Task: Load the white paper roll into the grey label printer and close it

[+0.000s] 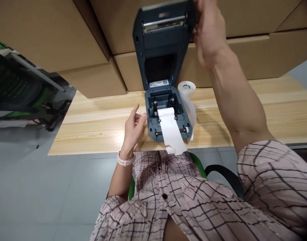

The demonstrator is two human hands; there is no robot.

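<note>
A dark grey label printer [152, 129] sits on the wooden table with its lid [163, 43] raised upright. My right hand [210, 33] grips the lid's upper right edge; some of its fingers are hidden behind the lid. Inside the printer lies a small white paper roll [165, 112], and its loose strip [172, 134] runs forward over the printer's front and past the table edge, with a torn end. Beside the printer's left side, my left hand [135, 129] rests with fingers apart, holding nothing. Its fingertips are close to the casing.
Behind the printer, large cardboard boxes [93, 80] are stacked along the back of the table [93, 124]. Another roll of white labels [186, 87] stands at the printer's right, its strip hanging down beside the casing. A dark chair [15, 87] is at the far left.
</note>
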